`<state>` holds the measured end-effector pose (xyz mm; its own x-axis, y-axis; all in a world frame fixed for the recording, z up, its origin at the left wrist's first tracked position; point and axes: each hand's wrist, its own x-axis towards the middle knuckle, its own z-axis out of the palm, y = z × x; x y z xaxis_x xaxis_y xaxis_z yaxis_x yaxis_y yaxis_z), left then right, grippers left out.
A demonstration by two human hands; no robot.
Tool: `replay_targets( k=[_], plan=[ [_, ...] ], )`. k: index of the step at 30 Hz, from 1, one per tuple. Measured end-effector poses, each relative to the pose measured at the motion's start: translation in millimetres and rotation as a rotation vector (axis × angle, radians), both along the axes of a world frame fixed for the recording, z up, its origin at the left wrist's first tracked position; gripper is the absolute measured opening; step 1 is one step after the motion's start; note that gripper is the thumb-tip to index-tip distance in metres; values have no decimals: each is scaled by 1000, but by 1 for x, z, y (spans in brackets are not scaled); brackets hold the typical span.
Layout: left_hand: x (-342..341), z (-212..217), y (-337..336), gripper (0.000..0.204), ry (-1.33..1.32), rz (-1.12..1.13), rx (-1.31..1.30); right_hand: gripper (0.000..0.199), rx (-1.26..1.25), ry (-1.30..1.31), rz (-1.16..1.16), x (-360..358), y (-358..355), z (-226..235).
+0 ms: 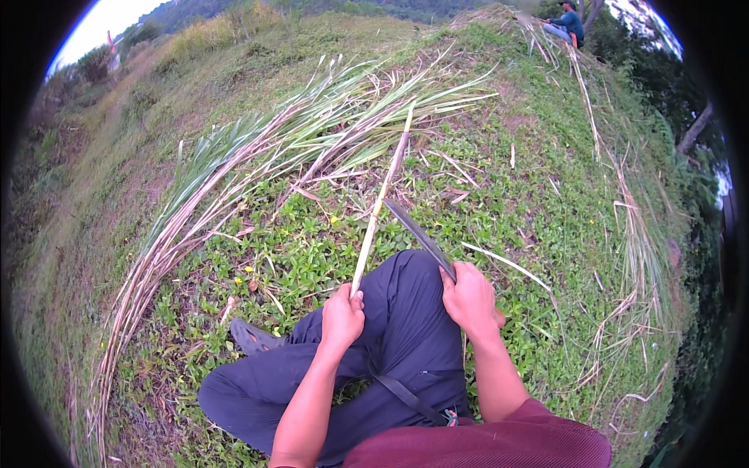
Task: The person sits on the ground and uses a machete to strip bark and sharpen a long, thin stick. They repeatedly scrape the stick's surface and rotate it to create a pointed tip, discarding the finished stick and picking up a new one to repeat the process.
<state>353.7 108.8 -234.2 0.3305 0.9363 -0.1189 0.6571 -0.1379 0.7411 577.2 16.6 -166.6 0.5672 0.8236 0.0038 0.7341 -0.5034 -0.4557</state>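
My left hand [343, 317] is closed round the lower end of a long cane-like stalk [367, 248], which points away from me. Its near part is pale yellow, and farther up it turns purplish brown. My right hand [470, 299] grips a long dark-bladed knife [421, 234] beside my raised knee. The blade slants up and left, its tip at the stalk; whether it touches I cannot tell. The knife's handle is mostly hidden in my fist. Ahead and to the left lies a big spread of cut stalks with long green leaves [234, 160].
I sit cross-legged on a grassy, weedy slope [499, 203]. A pale peeled strip [511, 265] lies right of my knee. More stripped leaves and stalks [636, 234] run along the right side. Another person [568, 25] sits at the far upper right, near trees.
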Motion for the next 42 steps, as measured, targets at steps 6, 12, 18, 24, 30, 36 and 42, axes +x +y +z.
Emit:
replay_targets(
  k=[6,12,18,24,30,36,42],
  plan=[
    [-12,27,-39,18,-370,55,-377,30,86,-86,267,4,34,0],
    [-29,82,-74,23,-411,76,-544,21,128,-97,331,46,77,-8],
    [-44,105,-102,22,-371,-6,-442,35,58,-288,174,151,135,-17],
    [-59,115,-110,18,-530,92,-760,47,64,-112,42,146,136,-4],
    [-68,116,-88,16,-791,148,-1223,29,310,-288,550,66,83,-37],
    [-80,131,-82,18,-731,3,-1475,23,439,-278,342,96,114,-58],
    [-93,114,-105,18,-607,-84,-1444,31,167,-22,-116,163,143,-42]
  ],
)
